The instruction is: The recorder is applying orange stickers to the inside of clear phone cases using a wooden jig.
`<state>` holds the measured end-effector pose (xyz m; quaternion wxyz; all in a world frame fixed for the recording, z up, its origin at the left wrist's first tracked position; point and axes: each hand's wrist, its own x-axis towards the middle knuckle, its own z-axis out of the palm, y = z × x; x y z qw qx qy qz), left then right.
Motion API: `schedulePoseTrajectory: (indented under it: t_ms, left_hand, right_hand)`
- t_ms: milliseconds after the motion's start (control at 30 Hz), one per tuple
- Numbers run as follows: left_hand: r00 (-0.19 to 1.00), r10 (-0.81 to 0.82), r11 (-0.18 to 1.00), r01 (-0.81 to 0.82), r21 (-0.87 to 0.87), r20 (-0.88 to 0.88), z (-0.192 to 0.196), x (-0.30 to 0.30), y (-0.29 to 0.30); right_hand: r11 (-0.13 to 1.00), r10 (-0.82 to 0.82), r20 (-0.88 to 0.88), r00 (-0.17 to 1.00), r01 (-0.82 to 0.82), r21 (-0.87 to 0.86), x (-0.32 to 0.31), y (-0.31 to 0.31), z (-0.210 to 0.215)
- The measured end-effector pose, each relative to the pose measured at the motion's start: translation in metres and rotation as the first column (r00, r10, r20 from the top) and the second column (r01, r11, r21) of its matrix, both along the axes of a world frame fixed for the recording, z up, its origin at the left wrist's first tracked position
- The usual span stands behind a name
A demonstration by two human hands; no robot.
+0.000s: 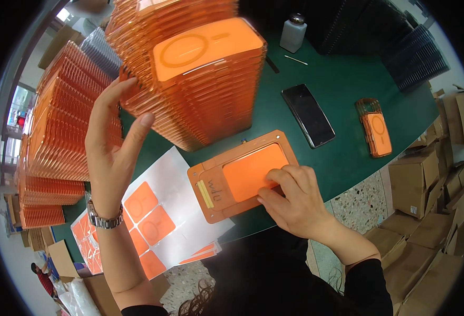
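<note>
The orange panel (247, 174) was framed within the tan fixture (203, 174), which was set near the front edge of the green table (342, 95). Bent fingers of the right hand (300, 203) were placed over the panel's right-hand end; whether the panel was pinched or only pressed cannot be told. The left hand (108, 142) was raised beside the tall stack of orange translucent phone cases (216, 105), its thumb and index finger spread wide; contact with the stack cannot be confirmed. A white sheet with orange stickers (174, 163) was partly covered by the fixture.
</note>
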<state>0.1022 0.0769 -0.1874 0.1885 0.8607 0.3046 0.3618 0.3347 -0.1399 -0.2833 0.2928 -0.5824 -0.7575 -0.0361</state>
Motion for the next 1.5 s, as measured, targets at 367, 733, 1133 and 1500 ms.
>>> schedulePoseTrajectory:
  t_ms: [367, 733, 1133, 1500]
  left_hand:
    - [0.988, 0.000, 0.995, 0.016, -0.100, 0.156, 0.004, -0.004, 0.011]
    - [0.959, 0.045, 0.998, -0.032, -0.050, 0.282, -0.014, -0.064, -0.079]
    - [0.811, 0.196, 0.880, 0.102, -0.464, 0.551, -0.110, -0.073, -0.125]
    - [0.986, 0.031, 0.906, 0.043, -0.421, 0.166, -0.140, -0.018, -0.135]
  right_hand:
    - [0.989, 0.047, -0.091, 0.995, -0.059, -0.136, 0.004, 0.010, -0.005]
    - [0.991, 0.131, 0.209, 0.969, -0.125, -0.044, -0.010, 0.034, -0.003]
    - [0.990, 0.005, -0.223, 0.975, -0.036, -0.137, 0.051, 0.032, -0.006]
    - [0.953, -0.253, -0.696, 0.672, 0.050, -0.298, 0.065, 0.020, -0.025]
